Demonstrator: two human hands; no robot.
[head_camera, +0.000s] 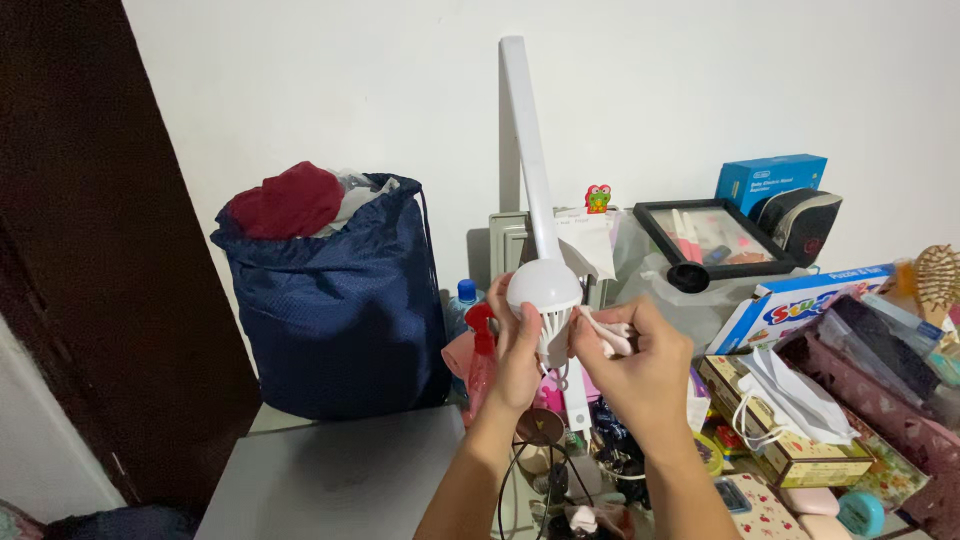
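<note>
Left hand (517, 352) is closed around the side of a white bulb-shaped lamp (544, 287), steadying it at chest height above the cluttered surface (340, 480). Right hand (640, 365) pinches a small crumpled white cloth (603, 332) against the lamp's ribbed base, apparently bracing it for wiping. Behind the lamp a white tube (530, 150) leans on the wall. A navy drawstring bag (335, 300) stands to the left; boxes and a face mask (790, 390) crowd the right.

White dome bulb (543, 287) held upright, pale cloth (606, 334) bunched beside it
</note>
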